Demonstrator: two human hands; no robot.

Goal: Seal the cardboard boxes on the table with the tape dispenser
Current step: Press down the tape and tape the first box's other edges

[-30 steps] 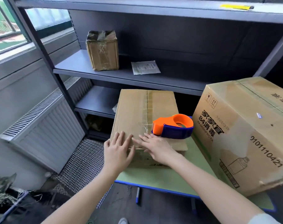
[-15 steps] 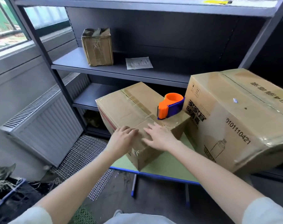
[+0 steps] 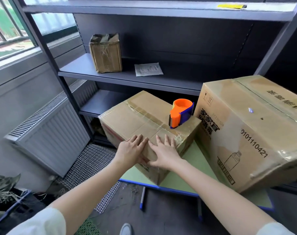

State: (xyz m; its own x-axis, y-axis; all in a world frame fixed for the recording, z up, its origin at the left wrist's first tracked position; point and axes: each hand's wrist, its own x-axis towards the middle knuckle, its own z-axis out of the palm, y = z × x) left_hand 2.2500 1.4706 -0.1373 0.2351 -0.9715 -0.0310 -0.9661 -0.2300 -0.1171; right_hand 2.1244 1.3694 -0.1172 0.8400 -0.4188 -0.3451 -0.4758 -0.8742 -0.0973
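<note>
Cardboard boxes stand on the green table [image 3: 192, 161], two of them side by side. Nearest, both hands lie flat over the front top edge of the smaller box [image 3: 136, 119]. The left hand [image 3: 130, 150] and right hand [image 3: 164, 154] have straight, slightly spread fingers that reach onto the lid, and they hold nothing. They press where a glossy strip of tape comes over the edge, with the thumbs lower on the front face.

This box sits at an angle, one corner pointing toward the person. Tape runs along its centre seam, and another strip crosses it near the hands. I judge its top to be closed and the hands to be smoothing the tape end down.

Further back on the same lid, the orange and blue tape dispenser [image 3: 181, 115] rests untouched near the far right corner, just beside the large box [image 3: 246, 133]. That box, on the right, shows shiny patches at its edges, but whether its top seam is taped I cannot tell. It is probably the one still to be dealt with.

Beyond the table a grey shelf [image 3: 127, 77] holds a small worn carton [image 3: 106, 53] and a paper slip [image 3: 148, 69].
</note>
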